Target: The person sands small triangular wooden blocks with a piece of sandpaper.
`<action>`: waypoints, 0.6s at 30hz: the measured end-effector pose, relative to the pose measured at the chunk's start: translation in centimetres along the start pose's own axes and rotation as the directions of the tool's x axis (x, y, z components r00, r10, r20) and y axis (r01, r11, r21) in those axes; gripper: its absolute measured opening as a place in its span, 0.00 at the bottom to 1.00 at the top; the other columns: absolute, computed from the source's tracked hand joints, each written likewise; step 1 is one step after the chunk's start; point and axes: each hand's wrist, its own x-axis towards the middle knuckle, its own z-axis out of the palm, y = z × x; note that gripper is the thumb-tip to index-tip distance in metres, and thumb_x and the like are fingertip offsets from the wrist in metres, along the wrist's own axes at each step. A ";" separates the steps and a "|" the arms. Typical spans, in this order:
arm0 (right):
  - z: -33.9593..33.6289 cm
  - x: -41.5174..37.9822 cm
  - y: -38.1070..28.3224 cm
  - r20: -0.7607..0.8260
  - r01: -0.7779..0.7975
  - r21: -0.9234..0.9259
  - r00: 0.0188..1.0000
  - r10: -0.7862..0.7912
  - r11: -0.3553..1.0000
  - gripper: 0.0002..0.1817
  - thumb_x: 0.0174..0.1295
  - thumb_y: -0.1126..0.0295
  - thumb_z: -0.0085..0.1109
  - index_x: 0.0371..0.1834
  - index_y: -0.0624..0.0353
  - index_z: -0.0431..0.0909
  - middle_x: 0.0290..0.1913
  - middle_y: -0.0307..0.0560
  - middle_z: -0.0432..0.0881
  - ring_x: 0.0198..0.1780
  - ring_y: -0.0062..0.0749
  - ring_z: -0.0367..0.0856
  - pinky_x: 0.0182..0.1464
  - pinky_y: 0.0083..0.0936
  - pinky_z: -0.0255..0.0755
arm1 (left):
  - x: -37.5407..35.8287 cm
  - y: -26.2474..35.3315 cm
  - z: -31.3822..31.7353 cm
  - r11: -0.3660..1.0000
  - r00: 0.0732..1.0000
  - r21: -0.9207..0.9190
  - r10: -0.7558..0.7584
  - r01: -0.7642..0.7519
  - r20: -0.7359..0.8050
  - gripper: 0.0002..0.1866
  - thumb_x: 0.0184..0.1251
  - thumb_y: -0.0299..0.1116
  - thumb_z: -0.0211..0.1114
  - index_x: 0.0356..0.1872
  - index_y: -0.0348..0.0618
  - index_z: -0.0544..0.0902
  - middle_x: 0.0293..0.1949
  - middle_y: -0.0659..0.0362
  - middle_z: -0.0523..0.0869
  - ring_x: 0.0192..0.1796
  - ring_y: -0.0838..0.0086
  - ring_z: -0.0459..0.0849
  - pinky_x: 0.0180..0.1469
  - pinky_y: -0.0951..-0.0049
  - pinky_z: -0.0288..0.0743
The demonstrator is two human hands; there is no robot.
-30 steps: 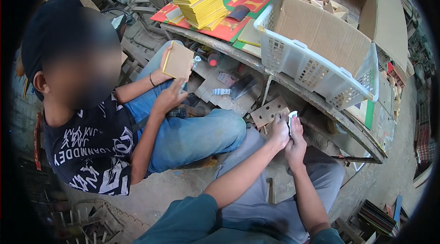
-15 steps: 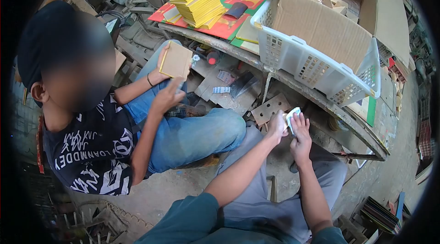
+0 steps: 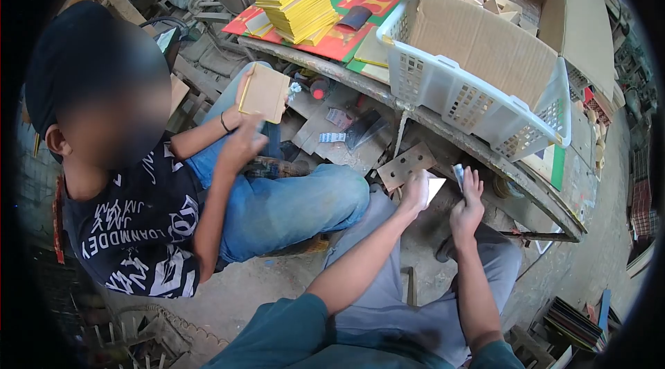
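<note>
In the head view, my left hand (image 3: 416, 192) is closed around a small pale flat piece (image 3: 434, 189), whose pointed corner and light face stick out past my fingers. To the right of it, a hand's width apart, my right hand (image 3: 467, 207) holds a small folded white-and-blue pad (image 3: 458, 174) against its fingers. Cloth or paper, I cannot tell which. Both hands are over my knees, below the edge of the metal-framed table (image 3: 478, 139). My palm hides part of the pad.
At left sits a co-worker holding a brown board with yellow edges (image 3: 264, 94). A stack of yellow-edged boards (image 3: 294, 5) stands on the table. Beside it, a white plastic basket (image 3: 464, 100) holds a cardboard box (image 3: 485, 50) with wooden pieces. A board with holes (image 3: 407, 166) lies below.
My hands have come apart: the right one with the pad has shifted right, exposing the pale piece in my left. The co-worker's free hand has drawn slightly down and left over the board.
</note>
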 end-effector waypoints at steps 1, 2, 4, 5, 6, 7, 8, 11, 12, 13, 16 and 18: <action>0.0 -0.6 -0.8 0.021 0.067 0.065 0.997 -0.068 0.996 0.38 0.40 0.93 0.36 0.60 0.61 0.74 0.62 0.52 0.75 0.70 0.47 0.65 0.73 0.42 0.46 | 1.0 -0.8 -0.4 0.982 0.997 0.177 0.074 -0.073 0.002 0.22 0.68 0.42 0.40 0.29 0.38 0.80 0.22 0.56 0.79 0.20 0.76 0.75 0.16 0.73 0.64; 0.1 -1.4 -1.8 0.043 0.128 0.131 0.990 -0.135 0.983 0.38 0.40 0.93 0.36 0.59 0.61 0.75 0.62 0.52 0.75 0.70 0.46 0.64 0.73 0.42 0.46 | 1.9 -1.7 -0.2 0.983 0.997 0.171 0.074 -0.073 0.000 0.22 0.68 0.42 0.40 0.29 0.38 0.80 0.22 0.56 0.79 0.20 0.76 0.75 0.16 0.73 0.64; 1.0 -2.3 -3.3 0.094 0.086 0.145 0.991 -0.100 0.986 0.37 0.43 0.93 0.37 0.59 0.60 0.75 0.61 0.55 0.74 0.69 0.44 0.66 0.72 0.42 0.50 | 3.2 -3.9 0.5 0.923 0.938 0.165 0.342 -0.346 0.053 0.22 0.66 0.40 0.41 0.29 0.31 0.79 0.25 0.47 0.81 0.30 0.63 0.78 0.37 0.61 0.69; 1.2 -2.1 -2.4 0.079 0.069 0.110 0.994 -0.078 0.991 0.36 0.43 0.93 0.37 0.59 0.61 0.75 0.61 0.55 0.74 0.69 0.45 0.66 0.72 0.41 0.50 | 3.6 -4.6 0.2 0.922 0.945 0.213 0.300 -0.323 0.132 0.22 0.67 0.39 0.41 0.30 0.31 0.80 0.28 0.47 0.83 0.32 0.63 0.80 0.39 0.63 0.71; 1.2 -1.4 -1.0 0.058 0.058 0.078 0.996 -0.063 0.995 0.36 0.44 0.93 0.37 0.60 0.61 0.74 0.61 0.56 0.74 0.68 0.45 0.67 0.72 0.40 0.51 | 2.8 -3.7 0.2 0.922 0.945 0.216 0.298 -0.321 0.132 0.22 0.67 0.39 0.41 0.30 0.31 0.80 0.28 0.47 0.83 0.32 0.63 0.80 0.39 0.63 0.71; 0.9 -0.5 0.3 0.094 -0.015 -0.011 0.995 0.016 1.000 0.36 0.46 0.93 0.37 0.61 0.61 0.72 0.61 0.57 0.74 0.68 0.46 0.67 0.72 0.39 0.51 | 1.5 -2.0 0.3 0.908 0.909 0.102 0.392 -0.407 0.141 0.22 0.68 0.38 0.40 0.32 0.33 0.81 0.29 0.51 0.83 0.34 0.69 0.79 0.40 0.67 0.72; 0.8 -0.4 1.7 0.049 -0.065 -0.046 0.997 0.067 0.997 0.36 0.46 0.92 0.36 0.62 0.63 0.71 0.61 0.57 0.74 0.68 0.47 0.66 0.72 0.39 0.51 | 0.6 -0.9 0.3 0.875 0.866 -0.014 0.482 -0.485 0.137 0.21 0.69 0.37 0.40 0.34 0.35 0.82 0.30 0.55 0.83 0.36 0.75 0.79 0.42 0.71 0.72; -0.5 -0.2 -1.0 0.023 0.053 0.089 0.998 -0.055 0.995 0.36 0.45 0.93 0.34 0.62 0.65 0.71 0.63 0.57 0.73 0.69 0.46 0.65 0.72 0.40 0.50 | 2.8 -3.2 0.5 0.894 0.898 0.089 0.438 -0.439 0.031 0.21 0.72 0.38 0.40 0.38 0.36 0.81 0.34 0.56 0.83 0.36 0.75 0.79 0.43 0.73 0.72; -0.2 -0.8 -2.2 0.021 0.123 0.164 0.992 -0.128 0.979 0.36 0.45 0.93 0.34 0.61 0.65 0.72 0.63 0.57 0.73 0.69 0.45 0.65 0.72 0.40 0.50 | 3.1 -4.0 1.0 0.919 0.920 0.075 0.389 -0.386 -0.038 0.21 0.73 0.38 0.40 0.40 0.37 0.81 0.36 0.57 0.83 0.37 0.75 0.79 0.43 0.74 0.73; 0.3 -1.5 -3.1 0.078 0.135 0.131 0.986 -0.146 0.982 0.35 0.46 0.93 0.35 0.61 0.65 0.72 0.63 0.56 0.73 0.69 0.45 0.65 0.72 0.40 0.50 | 2.2 -2.7 1.4 0.882 0.901 -0.266 0.424 -0.389 0.089 0.20 0.74 0.39 0.40 0.43 0.37 0.80 0.37 0.57 0.83 0.36 0.76 0.79 0.44 0.74 0.73; 1.9 -1.7 -0.7 0.095 0.012 0.092 0.995 -0.021 0.996 0.34 0.48 0.91 0.38 0.61 0.61 0.73 0.63 0.55 0.73 0.69 0.45 0.66 0.72 0.42 0.51 | 1.0 -1.7 0.6 0.976 0.976 -0.215 0.012 0.036 0.218 0.19 0.71 0.40 0.44 0.36 0.37 0.80 0.24 0.56 0.80 0.21 0.73 0.78 0.20 0.73 0.72; 1.2 -0.4 0.4 0.132 -0.048 -0.015 0.990 0.049 0.999 0.34 0.49 0.91 0.37 0.62 0.60 0.72 0.63 0.55 0.73 0.68 0.45 0.67 0.71 0.43 0.52 | -0.2 -0.7 1.0 0.970 0.986 -0.241 0.012 0.028 0.164 0.20 0.71 0.42 0.43 0.32 0.39 0.79 0.20 0.58 0.77 0.17 0.73 0.74 0.15 0.73 0.66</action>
